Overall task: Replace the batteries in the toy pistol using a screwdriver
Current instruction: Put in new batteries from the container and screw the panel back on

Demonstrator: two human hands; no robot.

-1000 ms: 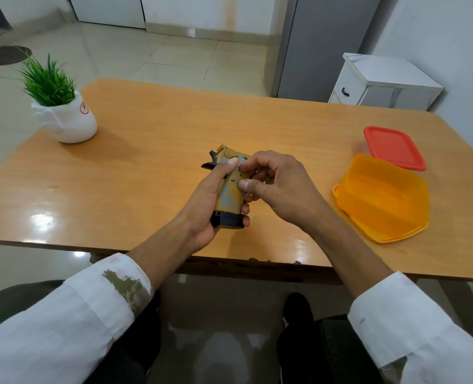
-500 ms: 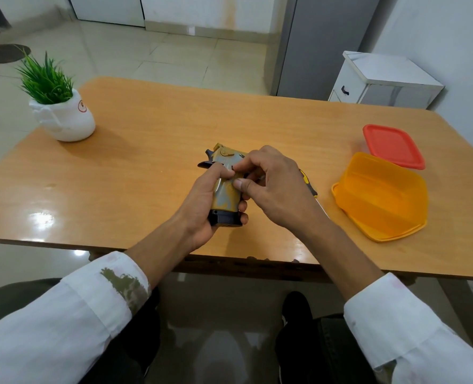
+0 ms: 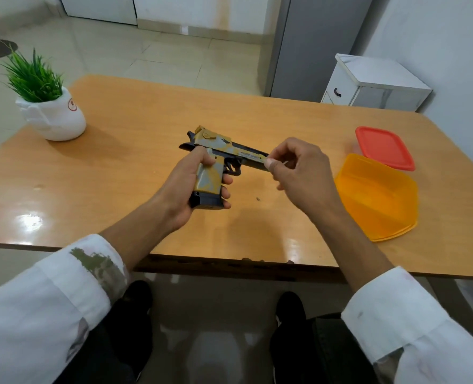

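My left hand [image 3: 186, 187] is wrapped around the grip of the yellow-and-grey toy pistol [image 3: 218, 153] and holds it above the wooden table [image 3: 135, 139], barrel pointing right. My right hand [image 3: 299, 173] hovers at the barrel's far end with thumb and fingertips pinched together. Whether something small sits in that pinch is hidden. A tiny dark piece, like a screw [image 3: 258, 199], lies on the table below the pistol. No screwdriver is visible.
An orange plastic container [image 3: 376, 198] lies on the table right of my right hand, with its red lid [image 3: 383, 146] behind it. A white pot with a green plant [image 3: 54, 117] stands at the far left. A white cabinet [image 3: 373, 84] stands beyond the table.
My right hand has pulled away from the grip toward the right, baring the barrel. The left hand has turned the pistol so its side shows. A small dark piece now lies on the table.
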